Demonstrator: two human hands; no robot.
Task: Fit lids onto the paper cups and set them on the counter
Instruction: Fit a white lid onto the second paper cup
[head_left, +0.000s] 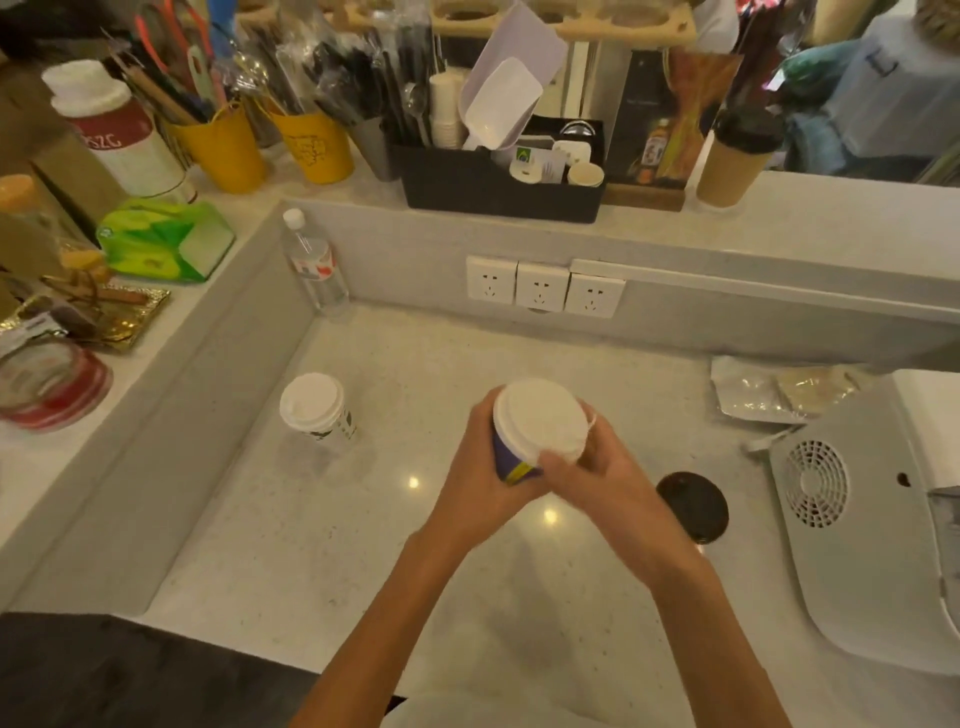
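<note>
My left hand (480, 470) is wrapped around the side of a purple paper cup (511, 462), holding it in the air above the worktop (363, 545). My right hand (587, 470) is closed over the near edge of the white lid (540, 418), fingers pressing on the rim. A second cup with its lid on (316, 408) already stands on the worktop, off to my left and well apart.

The risk I see is an uneven seat. I'm pushing mainly on the near side, so the far side of the lid could ride up or pop off. If I squeeze the cup wall too hard with my left hand, the mouth may go oval and the lid won't snap on all the way round. I can't tell whether the cup holds anything; if it does, the tilt could spill it.

The cup isn't upright. Its long axis leans, with the lidded top tipped away from me and somewhat to my right, and the base towards my left palm.
</note>
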